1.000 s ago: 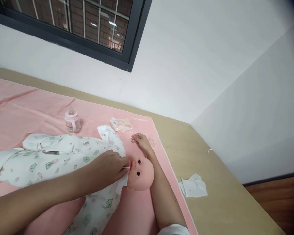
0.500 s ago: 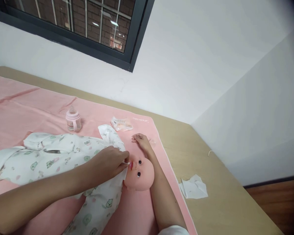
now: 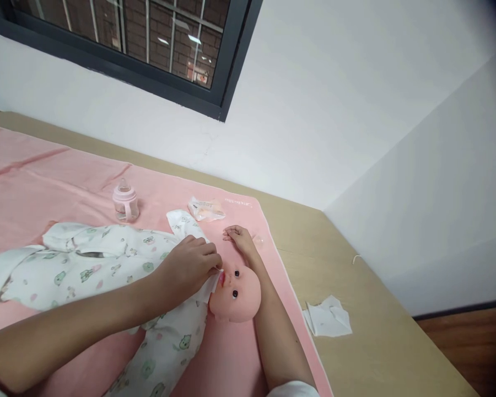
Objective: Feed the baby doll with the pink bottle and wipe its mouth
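A baby doll (image 3: 242, 295) lies on its back, its bald head toward the right, dressed in a white romper (image 3: 119, 259) with a green and pink print. At its mouth, my left hand (image 3: 194, 262) is closed in a pinch on a thin white cotton swab (image 3: 220, 271); most of the stick is hidden by the fingers. My right forearm passes along the crown of the doll's head. Beyond the head, my right hand (image 3: 237, 238) rests on the pink mat (image 3: 235, 353), fingers loosely extended and holding nothing.
A pink baby bottle (image 3: 125, 203) stands upright behind the doll. A clear plastic packet (image 3: 206, 209) lies near the romper's sleeve. On the wooden surface (image 3: 314, 248) to the right are a crumpled white tissue (image 3: 328, 317) and a small white strip (image 3: 356, 258). A wall with a window borders the back.
My left hand has turned and risen slightly, so less of the swab shows beside the doll's mouth. My right hand has stayed in place, and the doll looks still.
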`<state>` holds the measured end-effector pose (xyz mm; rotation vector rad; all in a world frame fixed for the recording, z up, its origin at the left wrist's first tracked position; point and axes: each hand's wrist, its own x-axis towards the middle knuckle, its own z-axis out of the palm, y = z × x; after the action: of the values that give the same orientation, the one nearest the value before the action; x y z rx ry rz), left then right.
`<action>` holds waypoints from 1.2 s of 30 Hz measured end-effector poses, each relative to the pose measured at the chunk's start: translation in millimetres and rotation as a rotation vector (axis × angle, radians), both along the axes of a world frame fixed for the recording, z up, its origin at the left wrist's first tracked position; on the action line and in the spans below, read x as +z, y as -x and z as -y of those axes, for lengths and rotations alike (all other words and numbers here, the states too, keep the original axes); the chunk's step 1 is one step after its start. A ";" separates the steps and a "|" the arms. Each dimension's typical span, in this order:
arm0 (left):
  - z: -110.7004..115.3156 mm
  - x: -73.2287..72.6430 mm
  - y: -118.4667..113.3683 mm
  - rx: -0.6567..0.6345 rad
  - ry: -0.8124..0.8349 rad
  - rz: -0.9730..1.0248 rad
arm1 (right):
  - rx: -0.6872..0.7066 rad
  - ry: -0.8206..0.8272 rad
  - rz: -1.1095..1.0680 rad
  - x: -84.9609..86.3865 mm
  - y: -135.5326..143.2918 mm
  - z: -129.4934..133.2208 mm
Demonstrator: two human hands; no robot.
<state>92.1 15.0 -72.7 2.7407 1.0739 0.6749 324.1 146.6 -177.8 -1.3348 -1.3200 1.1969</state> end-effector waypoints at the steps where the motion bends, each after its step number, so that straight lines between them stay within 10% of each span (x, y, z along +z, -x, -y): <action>1: 0.0 -1.4 -0.3 -0.004 -0.027 -0.004 | -0.001 -0.001 0.002 -0.3 -0.2 -0.1; 10: -2.4 -8.5 -3.3 -0.017 -0.251 -0.021 | 0.000 -0.013 0.011 -2.6 -0.2 -1.2; 22: 6.9 10.4 -3.2 -0.020 0.404 0.350 | -0.005 -0.008 0.012 -2.2 -0.2 -1.5; 36: 7.9 4.6 -9.9 0.048 0.302 0.189 | -0.022 -0.018 0.020 0.6 1.5 1.9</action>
<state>102.1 7.2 -68.1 2.3532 1.0999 0.6973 322.6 144.7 -177.3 -1.3488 -1.3238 1.1566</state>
